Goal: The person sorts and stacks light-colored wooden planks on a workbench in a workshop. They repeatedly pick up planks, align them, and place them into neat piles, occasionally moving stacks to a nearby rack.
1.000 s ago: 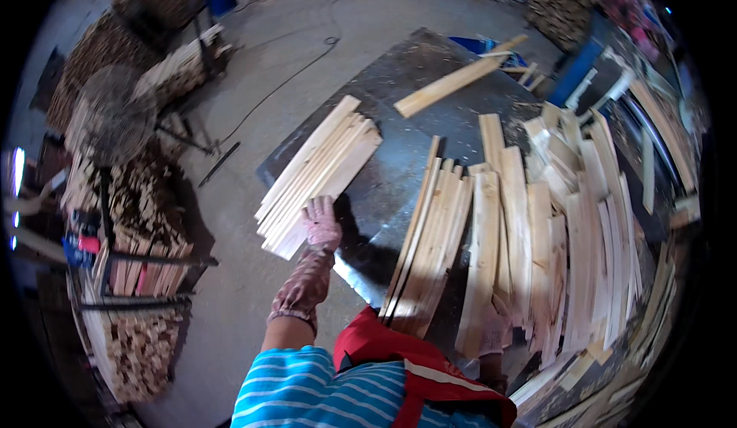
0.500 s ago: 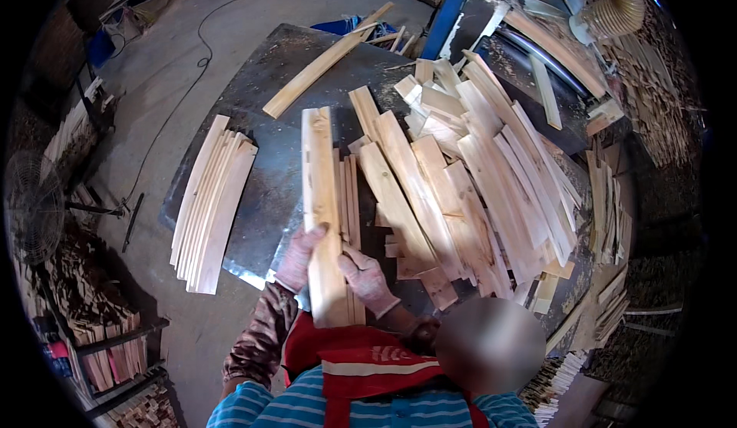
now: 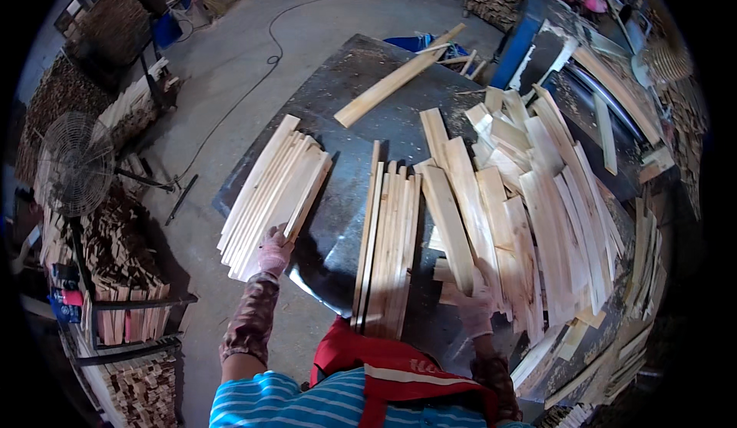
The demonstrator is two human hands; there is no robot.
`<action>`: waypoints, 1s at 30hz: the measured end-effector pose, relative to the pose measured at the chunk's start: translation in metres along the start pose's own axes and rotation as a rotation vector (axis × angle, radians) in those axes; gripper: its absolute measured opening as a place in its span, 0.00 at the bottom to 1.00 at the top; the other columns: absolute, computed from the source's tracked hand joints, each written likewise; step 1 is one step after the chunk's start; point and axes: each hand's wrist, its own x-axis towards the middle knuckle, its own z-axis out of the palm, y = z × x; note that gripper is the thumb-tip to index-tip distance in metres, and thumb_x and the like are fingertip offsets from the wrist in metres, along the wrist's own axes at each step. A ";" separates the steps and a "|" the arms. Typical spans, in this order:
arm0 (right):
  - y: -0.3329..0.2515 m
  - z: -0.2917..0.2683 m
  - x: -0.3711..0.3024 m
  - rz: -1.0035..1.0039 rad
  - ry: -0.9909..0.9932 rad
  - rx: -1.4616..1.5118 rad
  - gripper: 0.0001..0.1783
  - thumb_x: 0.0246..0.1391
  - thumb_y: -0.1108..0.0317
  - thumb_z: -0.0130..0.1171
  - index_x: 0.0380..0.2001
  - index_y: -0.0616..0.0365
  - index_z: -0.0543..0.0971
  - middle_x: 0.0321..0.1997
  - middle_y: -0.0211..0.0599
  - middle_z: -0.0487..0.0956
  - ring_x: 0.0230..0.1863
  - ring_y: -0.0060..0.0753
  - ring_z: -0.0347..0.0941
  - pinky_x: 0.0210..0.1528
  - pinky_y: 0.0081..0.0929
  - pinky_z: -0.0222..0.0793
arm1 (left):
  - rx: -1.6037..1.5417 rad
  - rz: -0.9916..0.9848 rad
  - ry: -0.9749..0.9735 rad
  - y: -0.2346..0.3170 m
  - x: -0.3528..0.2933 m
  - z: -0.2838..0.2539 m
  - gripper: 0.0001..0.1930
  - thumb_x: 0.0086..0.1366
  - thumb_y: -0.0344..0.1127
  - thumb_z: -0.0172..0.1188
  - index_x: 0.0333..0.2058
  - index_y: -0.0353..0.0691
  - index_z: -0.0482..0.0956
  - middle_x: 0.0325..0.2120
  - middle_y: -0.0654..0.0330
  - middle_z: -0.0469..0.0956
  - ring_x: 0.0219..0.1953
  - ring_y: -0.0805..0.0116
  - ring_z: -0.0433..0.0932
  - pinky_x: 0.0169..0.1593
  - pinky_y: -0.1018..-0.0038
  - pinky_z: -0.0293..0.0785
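Left of frame centre, your left hand (image 3: 275, 251) is on the lower end of the board stack (image 3: 272, 198); long axis runs lower left to upper right. Lower right of centre, your right hand (image 3: 474, 314) meets a plank (image 3: 449, 228) pointing upper left. Can't tell either grip.

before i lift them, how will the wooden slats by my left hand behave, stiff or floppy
The wooden slats by the left hand would probably feel stiff: they look nearly straight, with no visible sag where their near ends jut past the dark table. With no band showing, they might slide apart when lifted. Pushed farther outward, they could tip.
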 end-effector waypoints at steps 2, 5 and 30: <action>0.011 -0.005 -0.008 0.338 -0.172 0.681 0.32 0.53 0.59 0.57 0.59 0.65 0.72 0.49 0.42 0.76 0.48 0.38 0.76 0.51 0.33 0.75 | 0.123 -0.064 0.115 0.007 -0.001 0.000 0.14 0.54 0.40 0.67 0.39 0.44 0.83 0.52 0.53 0.74 0.56 0.46 0.70 0.60 0.55 0.65; -0.007 -0.008 -0.020 0.542 -0.228 1.271 0.28 0.54 0.62 0.56 0.55 0.68 0.73 0.41 0.42 0.80 0.44 0.39 0.78 0.51 0.36 0.75 | 0.291 -0.038 0.348 0.014 0.007 -0.002 0.13 0.55 0.42 0.67 0.37 0.44 0.84 0.53 0.54 0.73 0.59 0.47 0.67 0.63 0.52 0.60; 0.038 0.003 -0.092 0.331 -0.192 0.769 0.34 0.56 0.77 0.55 0.68 0.60 0.65 0.60 0.47 0.75 0.52 0.41 0.77 0.53 0.40 0.76 | 0.310 -0.175 0.197 0.030 -0.012 0.016 0.42 0.49 0.41 0.63 0.64 0.39 0.61 0.55 0.47 0.68 0.60 0.43 0.65 0.65 0.47 0.56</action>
